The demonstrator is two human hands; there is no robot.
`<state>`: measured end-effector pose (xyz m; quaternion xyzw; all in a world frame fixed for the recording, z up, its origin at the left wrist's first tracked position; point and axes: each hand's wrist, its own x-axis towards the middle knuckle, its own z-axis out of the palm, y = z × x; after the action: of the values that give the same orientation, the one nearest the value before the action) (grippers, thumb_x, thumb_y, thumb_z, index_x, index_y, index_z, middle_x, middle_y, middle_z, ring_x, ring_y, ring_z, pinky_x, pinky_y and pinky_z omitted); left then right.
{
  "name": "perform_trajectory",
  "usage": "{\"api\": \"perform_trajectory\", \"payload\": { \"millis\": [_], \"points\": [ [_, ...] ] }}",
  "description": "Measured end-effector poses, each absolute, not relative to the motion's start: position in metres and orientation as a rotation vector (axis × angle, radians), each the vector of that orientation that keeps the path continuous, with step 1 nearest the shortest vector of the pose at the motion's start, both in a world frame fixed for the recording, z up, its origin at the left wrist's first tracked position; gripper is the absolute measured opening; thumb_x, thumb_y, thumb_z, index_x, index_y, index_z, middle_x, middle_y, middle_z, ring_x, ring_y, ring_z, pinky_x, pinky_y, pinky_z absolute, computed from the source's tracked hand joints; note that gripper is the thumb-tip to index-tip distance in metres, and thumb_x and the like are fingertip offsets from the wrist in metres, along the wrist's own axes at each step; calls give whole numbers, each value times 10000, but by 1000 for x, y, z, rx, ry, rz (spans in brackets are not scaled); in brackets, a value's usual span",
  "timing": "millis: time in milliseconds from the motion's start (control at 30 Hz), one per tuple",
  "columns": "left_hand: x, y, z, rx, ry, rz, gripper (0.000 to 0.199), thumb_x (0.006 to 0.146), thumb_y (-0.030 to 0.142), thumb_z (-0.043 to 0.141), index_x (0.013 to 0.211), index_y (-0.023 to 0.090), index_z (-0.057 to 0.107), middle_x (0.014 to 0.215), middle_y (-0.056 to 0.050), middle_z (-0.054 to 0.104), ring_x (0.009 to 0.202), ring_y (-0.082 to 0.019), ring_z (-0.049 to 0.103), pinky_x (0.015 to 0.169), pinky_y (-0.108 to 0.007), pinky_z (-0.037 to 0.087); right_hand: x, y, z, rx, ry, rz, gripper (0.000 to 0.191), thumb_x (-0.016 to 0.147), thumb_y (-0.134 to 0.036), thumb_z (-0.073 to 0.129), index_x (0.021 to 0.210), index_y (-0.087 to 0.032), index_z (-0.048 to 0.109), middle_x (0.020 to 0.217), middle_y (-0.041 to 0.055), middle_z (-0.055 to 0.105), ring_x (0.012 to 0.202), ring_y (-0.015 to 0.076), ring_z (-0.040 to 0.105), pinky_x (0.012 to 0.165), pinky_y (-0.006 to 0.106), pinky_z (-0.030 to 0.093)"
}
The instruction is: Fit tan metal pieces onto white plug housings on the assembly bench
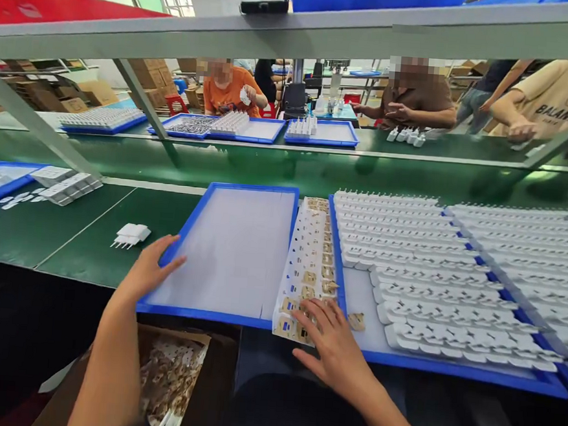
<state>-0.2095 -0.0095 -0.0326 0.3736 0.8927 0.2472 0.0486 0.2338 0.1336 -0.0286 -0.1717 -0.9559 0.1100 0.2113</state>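
Note:
My left hand [151, 268] is at the left edge of a blue-rimmed tray [189, 313] with a bare whitish floor. Its fingers are apart, thumb reaching over the rim, and nothing shows in it. My right hand [335, 346] lies with spread fingers over the near end of a long white perforated strip [298, 250] carrying beige, card-like pieces. Whether a fingertip holds one of these pieces is hidden. A loose beige piece [355, 320] lies just right of that hand, in a second blue tray [453, 367] filled with rows of white plug housings [421, 268].
A few white two-pin plugs [131, 233] lie on the green bench left of my tray. Below sits a carton [197, 346] of beige and white scraps. A shelf rail [296, 38] crosses above. Co-workers sit across the bench, near more trays [264, 137].

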Motion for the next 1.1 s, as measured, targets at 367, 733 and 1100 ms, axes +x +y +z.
{"api": "perform_trajectory", "payload": {
  "millis": [367, 733, 1100],
  "points": [
    [14, 17, -10, 1276, 1991, 975, 458, 963, 535, 442, 1039, 205, 749, 993, -72, 740, 967, -239, 657, 891, -359, 495, 236, 133, -30, -397, -2253, 469, 237, 940, -101, 599, 1143, -202, 668, 1036, 60, 713, 994, 197, 635, 932, 394, 501],
    [62, 45, -14, 1099, 1596, 1126, 339, 888, 485, 645, 893, 146, 669, 799, -20, 670, 740, -145, 583, 713, -242, 440, 257, 132, -17, -431, -2181, 687, 212, 943, -182, 623, 1148, -201, 671, 1044, 65, 705, 967, 197, 642, 860, 364, 519],
    [80, 46, -7, 1317, 1729, 1073, 242, 944, 371, 565, 887, 164, 677, 812, -18, 654, 766, -147, 575, 751, -253, 449, 245, 139, -18, -564, -2068, 937, 31, 924, -190, 649, 955, -193, 650, 897, 35, 692, 874, 181, 646, 797, 302, 515]
  ]
}}
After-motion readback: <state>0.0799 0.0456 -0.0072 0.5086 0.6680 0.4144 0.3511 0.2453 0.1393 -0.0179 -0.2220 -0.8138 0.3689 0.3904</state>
